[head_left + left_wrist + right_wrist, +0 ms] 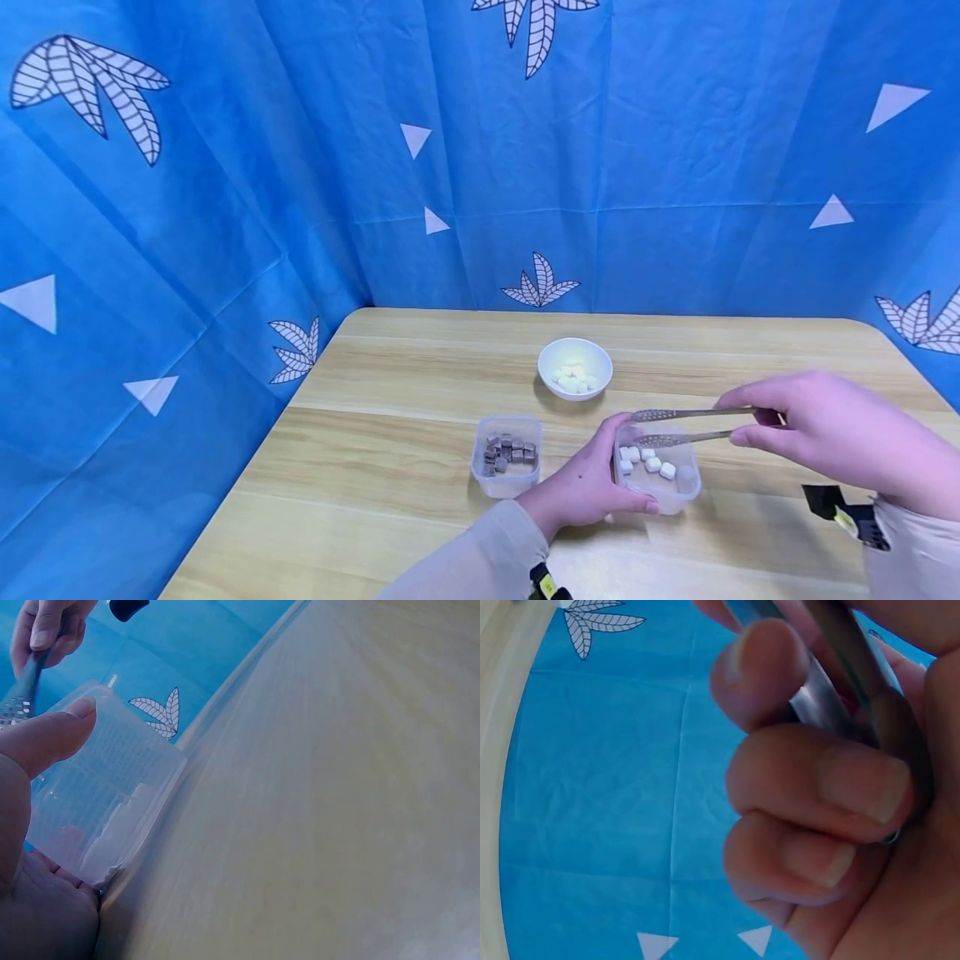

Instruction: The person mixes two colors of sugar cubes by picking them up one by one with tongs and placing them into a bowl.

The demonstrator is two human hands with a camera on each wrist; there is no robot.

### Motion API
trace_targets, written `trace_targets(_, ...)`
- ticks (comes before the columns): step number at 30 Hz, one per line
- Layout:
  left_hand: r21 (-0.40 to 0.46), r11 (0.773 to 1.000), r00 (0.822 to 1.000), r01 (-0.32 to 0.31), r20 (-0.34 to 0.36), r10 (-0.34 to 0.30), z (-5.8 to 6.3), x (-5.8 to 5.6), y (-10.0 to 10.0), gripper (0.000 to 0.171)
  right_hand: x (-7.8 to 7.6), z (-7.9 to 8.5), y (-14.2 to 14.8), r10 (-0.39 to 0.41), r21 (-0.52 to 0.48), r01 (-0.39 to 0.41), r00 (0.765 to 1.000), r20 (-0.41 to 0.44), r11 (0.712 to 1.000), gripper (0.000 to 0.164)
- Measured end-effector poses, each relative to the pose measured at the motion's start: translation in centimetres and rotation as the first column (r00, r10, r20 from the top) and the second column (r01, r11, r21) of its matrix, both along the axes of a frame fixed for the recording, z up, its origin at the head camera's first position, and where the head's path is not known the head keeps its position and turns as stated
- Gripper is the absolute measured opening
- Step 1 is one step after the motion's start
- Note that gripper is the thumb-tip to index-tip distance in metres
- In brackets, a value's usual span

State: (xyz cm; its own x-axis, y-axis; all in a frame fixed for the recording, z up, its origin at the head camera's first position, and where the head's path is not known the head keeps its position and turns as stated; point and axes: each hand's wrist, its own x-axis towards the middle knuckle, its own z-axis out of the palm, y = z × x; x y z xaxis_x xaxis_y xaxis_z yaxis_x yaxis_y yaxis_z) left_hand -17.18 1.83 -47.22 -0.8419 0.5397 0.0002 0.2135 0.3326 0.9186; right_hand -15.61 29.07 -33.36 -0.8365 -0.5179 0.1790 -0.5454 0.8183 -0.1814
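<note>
My left hand (581, 487) grips a clear plastic container (671, 502) from its left side, thumb along the near wall. Several small white cubes (652, 464) lie inside it. In the left wrist view the thumb presses on the container's wall (112, 765). With its fingers curled, my right hand (825, 429) holds metal tongs (697, 412) roughly level over the container. The tongs' perforated tips are spread apart, and I see nothing between them. In the right wrist view, fingers wrap the tongs' arms (821, 705); the tips are out of that view.
Left of my left hand stands a second clear container (507, 487) with several brown cubes (502, 458). A white bowl (555, 354) holding several white pieces (573, 381) sits farther back on the wooden table (360, 467). Blue cloth (660, 150) hangs behind and to the left.
</note>
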Motion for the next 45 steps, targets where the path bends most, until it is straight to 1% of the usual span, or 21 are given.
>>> trace_targets(3,0.019,1.0,1.0,0.007,0.001,-0.007,0.0,0.0,0.0,0.105,0.0,-0.1,-0.2,-0.015,0.039,0.012,0.997,0.073,0.999,0.029)
trace_targets(6,0.027,1.0,1.0,0.005,0.014,-0.005,0.0,0.0,-0.1,0.105,-0.1,-0.5,-0.7,-0.012,0.05,0.007,0.993,0.113,0.999,0.029)
trace_targets(9,0.045,0.999,1.0,0.014,0.027,-0.015,0.0,0.0,-0.1,0.105,-0.3,-0.9,-1.1,0.02,0.046,-0.026,0.992,0.128,0.999,0.027)
trace_targets(14,0.064,0.997,0.999,0.034,0.026,-0.035,0.0,-0.1,-0.1,0.104,-0.6,-1.3,-1.9,0.071,0.046,-0.079,0.986,0.148,0.996,0.023)
trace_targets(17,0.065,0.997,0.999,0.036,0.028,-0.038,0.0,-0.2,-0.1,0.103,-0.7,-1.5,-2.3,0.077,0.05,-0.087,0.983,0.165,0.995,0.023)
trace_targets(24,0.064,0.997,0.999,0.04,0.024,-0.042,0.0,-0.2,-0.1,0.104,-1.0,-2.0,-2.7,0.113,0.068,-0.121,0.987,0.115,0.99,0.025)
trace_targets(29,0.064,0.997,0.999,0.042,0.015,-0.043,-0.1,-0.2,-0.1,0.104,-1.1,-2.1,-2.8,0.108,0.069,-0.116,0.987,0.117,0.991,0.024)
trace_targets(36,0.086,0.995,0.998,0.053,0.018,-0.055,0.0,-0.3,-0.1,0.104,-1.2,-2.3,-3.2,0.125,0.073,-0.135,0.984,0.13,0.988,0.022)
trace_targets(45,0.074,0.996,0.998,0.057,0.003,-0.058,0.0,-0.3,-0.1,0.103,-1.2,-2.5,-3.4,0.14,0.062,-0.149,0.982,0.131,0.987,0.02)
